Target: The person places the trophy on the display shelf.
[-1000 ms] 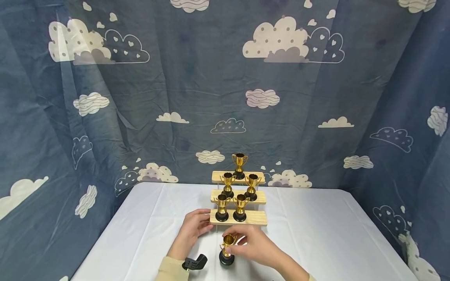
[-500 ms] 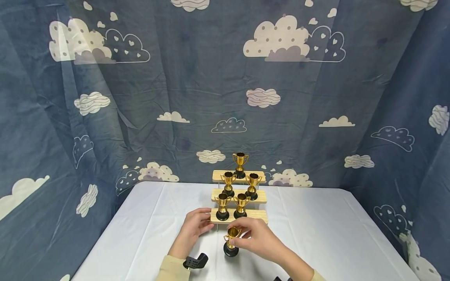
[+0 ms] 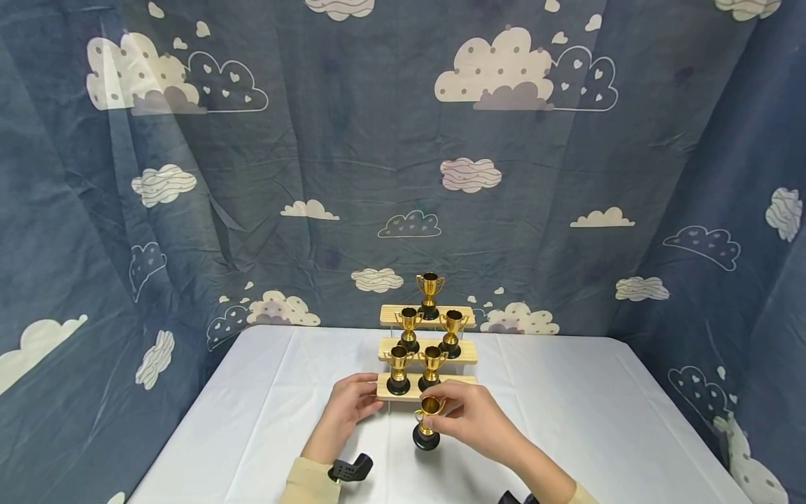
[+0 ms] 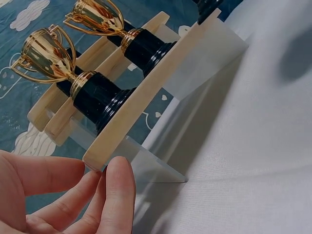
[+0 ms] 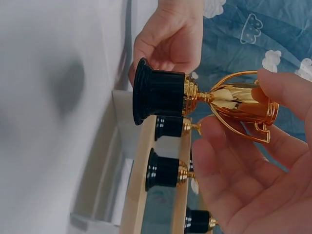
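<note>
A small gold trophy cup (image 3: 427, 439) with a black base is in my right hand (image 3: 475, 416), thumb and fingers pinching its gold bowl. Its base hangs over the white cloth, just in front of the lowest wooden shelf (image 4: 127, 111). My left hand (image 3: 345, 407) pinches that shelf's left end, its thumb (image 4: 120, 183) and fingers around the corner in the left wrist view. Two similar trophies stand upright on this shelf, a left trophy (image 3: 398, 367) and a middle trophy (image 3: 431, 364). My right fingers partly cover the shelf's right part in the head view.
The stand rises in steps on clear supports. Its middle shelf (image 3: 468, 352) bears two trophies, and its top shelf (image 3: 393, 315) one trophy (image 3: 429, 285). White cloth (image 3: 567, 413) covers the table; a blue cloud-print curtain (image 3: 352, 140) hangs behind and at the sides.
My right hand has carried the trophy to the right and forward, closer to the lowest shelf. My left hand has stayed at the shelf's left end.
</note>
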A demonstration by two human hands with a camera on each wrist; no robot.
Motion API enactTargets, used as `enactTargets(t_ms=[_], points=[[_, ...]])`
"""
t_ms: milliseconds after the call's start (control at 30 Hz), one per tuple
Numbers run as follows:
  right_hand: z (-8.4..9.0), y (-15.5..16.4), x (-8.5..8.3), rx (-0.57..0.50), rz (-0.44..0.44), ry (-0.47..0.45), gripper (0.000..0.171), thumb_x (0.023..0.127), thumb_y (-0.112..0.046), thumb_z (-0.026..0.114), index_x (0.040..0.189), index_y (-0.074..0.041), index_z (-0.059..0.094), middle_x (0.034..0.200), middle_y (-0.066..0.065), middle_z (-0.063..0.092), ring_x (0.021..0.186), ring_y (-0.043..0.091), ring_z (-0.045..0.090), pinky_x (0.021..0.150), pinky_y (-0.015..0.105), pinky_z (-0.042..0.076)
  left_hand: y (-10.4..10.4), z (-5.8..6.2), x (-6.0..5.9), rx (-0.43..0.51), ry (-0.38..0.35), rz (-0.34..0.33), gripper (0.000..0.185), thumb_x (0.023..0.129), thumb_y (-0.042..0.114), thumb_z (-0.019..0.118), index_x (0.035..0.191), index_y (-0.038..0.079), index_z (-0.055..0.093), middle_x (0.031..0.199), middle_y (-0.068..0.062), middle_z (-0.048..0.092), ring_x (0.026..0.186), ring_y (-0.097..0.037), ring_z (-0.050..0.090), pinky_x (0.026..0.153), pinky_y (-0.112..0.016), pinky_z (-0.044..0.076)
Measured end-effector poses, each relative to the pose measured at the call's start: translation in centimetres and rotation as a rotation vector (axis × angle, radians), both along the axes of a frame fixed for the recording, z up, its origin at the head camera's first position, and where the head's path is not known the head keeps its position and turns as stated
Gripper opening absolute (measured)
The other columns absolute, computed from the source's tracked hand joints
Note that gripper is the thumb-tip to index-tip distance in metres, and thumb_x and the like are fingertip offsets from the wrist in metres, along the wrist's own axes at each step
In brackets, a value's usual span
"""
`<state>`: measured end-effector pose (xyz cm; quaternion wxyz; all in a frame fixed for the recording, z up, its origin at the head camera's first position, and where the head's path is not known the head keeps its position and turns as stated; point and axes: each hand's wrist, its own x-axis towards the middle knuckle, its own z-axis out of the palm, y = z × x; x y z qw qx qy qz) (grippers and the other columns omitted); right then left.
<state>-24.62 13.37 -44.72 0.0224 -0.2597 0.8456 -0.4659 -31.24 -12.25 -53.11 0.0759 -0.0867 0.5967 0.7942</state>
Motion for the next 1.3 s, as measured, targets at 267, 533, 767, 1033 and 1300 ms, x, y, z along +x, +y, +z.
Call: enactTargets(t_ms=[267, 533, 767, 1033, 1300], points=[[0.0, 1.2, -0.2, 0.012, -0.055, 0.008, 0.033, 0.086, -0.031, 0.080, 0.115, -0.017, 0.074, 0.108, -0.007, 0.068, 0.082, 0.016, 0.068, 0.074, 0.031, 0.060, 0.0, 0.2, 0.1, -0.015, -0.015, -0.002, 0.041, 0.092, -0.002, 0.060, 0.132, -0.009, 0.056, 0.109, -0.018, 0.068, 0.084, -0.019, 0.069, 0.078, -0.034, 0.061], [-0.1, 2.0, 0.0, 0.008, -0.117, 0.003, 0.028, 0.085, -0.029, 0.082, 0.112, -0.029, 0.073, 0.112, -0.010, 0.068, 0.084, 0.013, 0.068, 0.072, 0.030, 0.060, -0.1, 0.0, 0.1, -0.017, -0.011, -0.009, 0.042, 0.091, -0.002, 0.060, 0.132, -0.010, 0.055, 0.110, -0.019, 0.067, 0.085, -0.020, 0.069, 0.080, -0.035, 0.061], [-0.3, 2.9, -0.1, 0.031, -0.184, -0.002, 0.030, 0.084, -0.035, 0.082, 0.111, -0.029, 0.073, 0.109, -0.010, 0.070, 0.086, 0.012, 0.067, 0.071, 0.029, 0.059, -0.2, -0.3, 0.1, -0.019, -0.003, -0.012, 0.041, 0.092, -0.002, 0.059, 0.132, -0.011, 0.056, 0.111, -0.021, 0.067, 0.084, -0.020, 0.069, 0.079, -0.034, 0.061], [0.2, 3.9, -1.0, -0.015, -0.225, 0.037, 0.035, 0.082, -0.028, 0.084, 0.114, -0.018, 0.073, 0.102, -0.006, 0.071, 0.091, 0.020, 0.068, 0.076, 0.025, 0.059, 0.0, -0.1, -0.1, -0.013, -0.006, -0.009, 0.039, 0.093, 0.000, 0.060, 0.131, -0.009, 0.057, 0.110, -0.020, 0.068, 0.086, -0.021, 0.069, 0.080, -0.034, 0.061], [0.9, 4.5, -1.9, 0.011, -0.288, 0.090, 0.036, 0.081, -0.021, 0.085, 0.114, -0.026, 0.072, 0.093, -0.010, 0.070, 0.088, 0.014, 0.068, 0.076, 0.024, 0.059, -0.2, 0.0, 0.0, -0.007, 0.008, -0.019, 0.039, 0.094, 0.001, 0.059, 0.131, -0.010, 0.056, 0.109, -0.019, 0.067, 0.085, -0.021, 0.069, 0.080, -0.035, 0.061]])
